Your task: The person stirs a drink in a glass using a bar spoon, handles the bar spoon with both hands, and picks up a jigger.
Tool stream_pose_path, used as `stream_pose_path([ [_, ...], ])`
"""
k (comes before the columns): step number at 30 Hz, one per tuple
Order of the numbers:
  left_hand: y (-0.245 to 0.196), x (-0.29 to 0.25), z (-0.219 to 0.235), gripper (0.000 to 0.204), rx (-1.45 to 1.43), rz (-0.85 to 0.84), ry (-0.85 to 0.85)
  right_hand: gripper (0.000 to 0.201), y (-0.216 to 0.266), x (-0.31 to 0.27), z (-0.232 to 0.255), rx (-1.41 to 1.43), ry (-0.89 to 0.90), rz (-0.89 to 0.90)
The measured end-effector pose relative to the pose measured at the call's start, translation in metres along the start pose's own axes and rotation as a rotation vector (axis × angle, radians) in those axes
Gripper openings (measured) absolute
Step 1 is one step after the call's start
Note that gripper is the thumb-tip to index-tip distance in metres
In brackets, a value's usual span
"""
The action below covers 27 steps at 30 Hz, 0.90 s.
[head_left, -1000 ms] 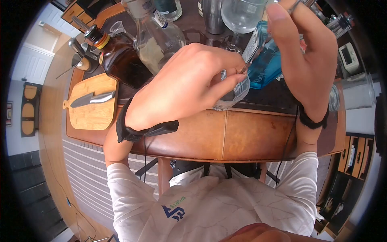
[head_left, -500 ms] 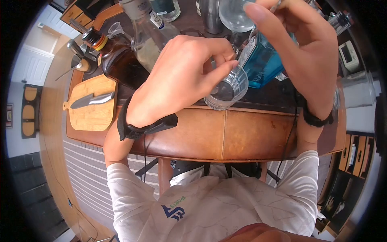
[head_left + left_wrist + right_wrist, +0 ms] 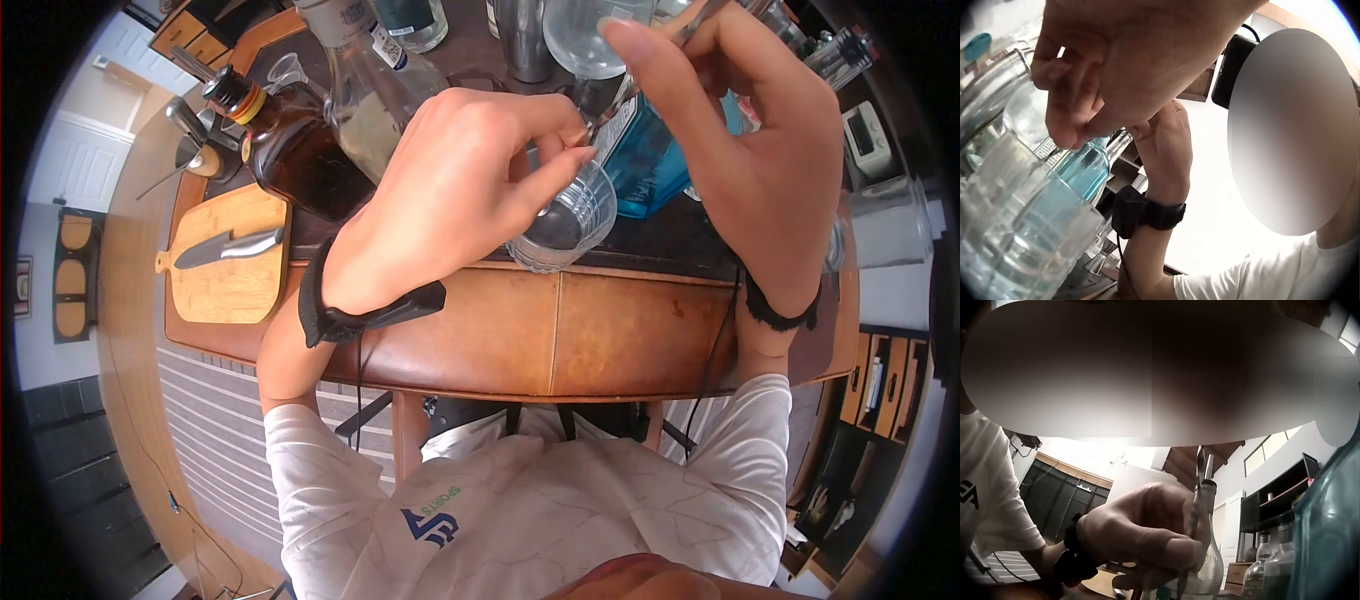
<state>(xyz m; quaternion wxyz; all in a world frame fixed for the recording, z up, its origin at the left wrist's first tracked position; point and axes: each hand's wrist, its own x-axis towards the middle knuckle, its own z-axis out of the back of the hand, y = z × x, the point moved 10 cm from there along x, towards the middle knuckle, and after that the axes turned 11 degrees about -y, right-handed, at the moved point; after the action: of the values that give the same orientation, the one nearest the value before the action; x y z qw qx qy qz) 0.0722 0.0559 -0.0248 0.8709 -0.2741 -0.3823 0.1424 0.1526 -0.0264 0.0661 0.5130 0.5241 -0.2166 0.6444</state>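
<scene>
My left hand [image 3: 455,195] pinches a bar spoon with a twisted metal stem [image 3: 1198,503] between thumb and fingers. It hovers over the rim of a clear tumbler [image 3: 570,235] with ribbed sides, which stands near the table's padded edge. My right hand [image 3: 770,160] is raised to the right and holds the spoon's upper part, so the stem slants between both hands. Behind the tumbler sits a blue bottle [image 3: 655,175], partly covered by my right hand. In the left wrist view the tumbler [image 3: 1029,231] fills the lower left.
A brown liquor bottle [image 3: 305,150] and a clear bottle [image 3: 370,95] stand left of the tumbler. Beyond are a metal shaker [image 3: 525,45] and a stemmed glass [image 3: 585,45]. A knife [image 3: 230,248] lies on a wooden cutting board [image 3: 235,295]. At the right is a clear container [image 3: 885,230].
My left hand has shifted slightly up and left, uncovering more of the tumbler. The right hand's fingertips have moved left, then stayed nearly still.
</scene>
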Motion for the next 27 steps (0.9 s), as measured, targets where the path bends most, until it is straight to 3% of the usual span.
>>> stream_pose_path([
  [2,-0.001,0.000,0.000,0.017,0.012,0.003,0.016,0.028,0.001,0.001,0.002,0.007,-0.004,0.014],
  [4,-0.002,0.000,0.000,0.017,0.008,0.000,0.019,0.027,-0.021,0.000,-0.005,0.144,0.097,-0.246],
  [7,-0.003,-0.001,-0.002,0.015,-0.010,-0.015,0.013,0.027,-0.006,-0.001,-0.002,0.060,0.051,-0.108],
  [13,-0.007,-0.001,-0.003,0.013,-0.017,-0.027,0.040,0.031,-0.023,0.001,-0.009,0.072,0.175,-0.233],
  [17,-0.009,-0.001,-0.003,0.014,-0.017,-0.050,0.043,0.033,-0.023,0.000,-0.011,0.097,0.158,-0.226],
  [19,-0.010,-0.001,-0.002,0.013,-0.002,-0.062,0.049,0.034,-0.005,0.001,-0.003,0.028,0.050,-0.027],
  [20,-0.011,-0.001,-0.002,0.012,0.014,-0.074,0.054,0.034,-0.005,0.002,-0.002,0.028,0.049,-0.027],
  [22,-0.010,-0.001,-0.001,0.012,0.013,-0.071,0.050,0.034,-0.027,-0.002,-0.012,0.103,0.172,-0.287],
  [23,-0.009,-0.001,0.000,0.012,0.012,-0.067,0.045,0.034,-0.023,-0.001,-0.014,0.103,0.172,-0.288],
  [25,-0.008,-0.001,0.000,0.012,0.022,-0.044,0.052,0.034,-0.002,0.003,-0.012,-0.110,0.123,-0.095],
  [27,-0.007,-0.001,0.001,0.012,0.034,-0.020,0.061,0.035,-0.006,0.001,-0.011,-0.125,0.129,-0.091],
])
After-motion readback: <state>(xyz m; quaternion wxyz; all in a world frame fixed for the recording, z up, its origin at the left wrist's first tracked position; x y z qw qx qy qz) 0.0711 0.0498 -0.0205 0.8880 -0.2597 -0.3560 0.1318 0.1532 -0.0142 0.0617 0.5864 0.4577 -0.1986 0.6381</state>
